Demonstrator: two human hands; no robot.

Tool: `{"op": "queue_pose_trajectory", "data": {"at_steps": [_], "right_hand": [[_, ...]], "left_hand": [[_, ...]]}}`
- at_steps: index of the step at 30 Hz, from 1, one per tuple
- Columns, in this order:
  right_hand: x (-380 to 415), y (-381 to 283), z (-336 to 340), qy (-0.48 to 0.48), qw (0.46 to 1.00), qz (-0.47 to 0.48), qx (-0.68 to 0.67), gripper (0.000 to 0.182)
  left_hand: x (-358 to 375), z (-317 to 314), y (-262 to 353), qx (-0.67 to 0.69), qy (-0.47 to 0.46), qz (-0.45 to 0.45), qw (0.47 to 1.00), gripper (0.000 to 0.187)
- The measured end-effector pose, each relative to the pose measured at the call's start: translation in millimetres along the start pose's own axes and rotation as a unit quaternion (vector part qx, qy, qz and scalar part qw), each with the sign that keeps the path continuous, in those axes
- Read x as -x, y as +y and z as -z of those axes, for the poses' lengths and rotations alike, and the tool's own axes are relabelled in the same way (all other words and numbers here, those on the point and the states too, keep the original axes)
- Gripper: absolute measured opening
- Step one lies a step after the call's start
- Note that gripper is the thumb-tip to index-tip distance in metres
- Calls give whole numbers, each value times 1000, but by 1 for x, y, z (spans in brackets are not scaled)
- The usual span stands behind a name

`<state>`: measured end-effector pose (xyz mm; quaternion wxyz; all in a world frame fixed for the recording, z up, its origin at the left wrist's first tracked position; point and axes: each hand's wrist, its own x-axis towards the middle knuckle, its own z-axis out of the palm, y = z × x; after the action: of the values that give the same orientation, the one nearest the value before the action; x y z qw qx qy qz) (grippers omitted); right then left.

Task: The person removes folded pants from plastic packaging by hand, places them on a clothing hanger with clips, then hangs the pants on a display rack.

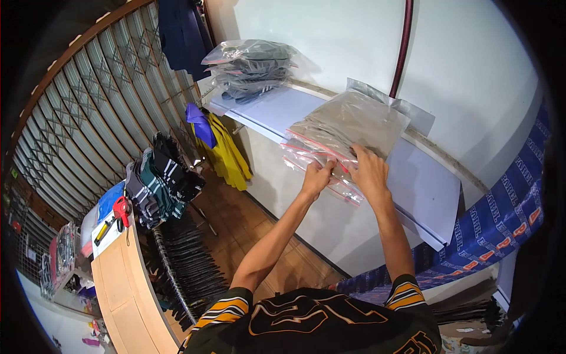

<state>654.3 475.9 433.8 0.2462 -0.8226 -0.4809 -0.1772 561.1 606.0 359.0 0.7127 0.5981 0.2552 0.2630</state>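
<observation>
A stack of clear zip bags [354,127] with beige folded cloth inside lies on the pale wall shelf, their red zip edges facing me. My left hand [318,179] pinches the red-edged opening of a bag near the front of the stack. Beside it, my right hand [368,171] is bent over the same edge, thumb and fingers closed on the plastic. Both hands are close together at the front of the stack. Which layer each one grips is hard to make out.
More bagged dark clothes [250,65] are piled at the shelf's [427,189] far left end. Striped garments [156,183] and a rack of black hangers [188,259] stand left. A wooden counter [127,283] holds a red tape dispenser [121,209] and a yellow cutter [105,230]. Blue printed sheeting [495,212] hangs right.
</observation>
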Motion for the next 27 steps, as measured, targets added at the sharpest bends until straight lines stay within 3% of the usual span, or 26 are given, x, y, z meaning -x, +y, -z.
{"op": "queue_pose_trajectory", "data": {"at_steps": [9,12,16,21,24,25,27], "right_hand": [[-16,13,-7,47,998,-41,17,45],[-21,15,-1,45,997,-56,23,43],[-23,19,-6,61,996,-68,23,43],[-24,20,-9,42,996,-76,16,42],[-21,17,-10,28,997,-72,21,42],[-20,17,-9,23,996,-76,29,41],[-20,17,-9,-6,996,-80,32,44]], "left_hand": [[-7,8,28,124,-16,-68,990,14],[24,5,56,181,24,-100,978,12],[45,40,53,132,20,-79,988,13],[117,56,91,152,70,-97,981,33],[146,87,77,127,94,-96,983,37],[156,99,66,120,129,-83,981,38],[184,104,64,171,222,-151,948,42]]}}
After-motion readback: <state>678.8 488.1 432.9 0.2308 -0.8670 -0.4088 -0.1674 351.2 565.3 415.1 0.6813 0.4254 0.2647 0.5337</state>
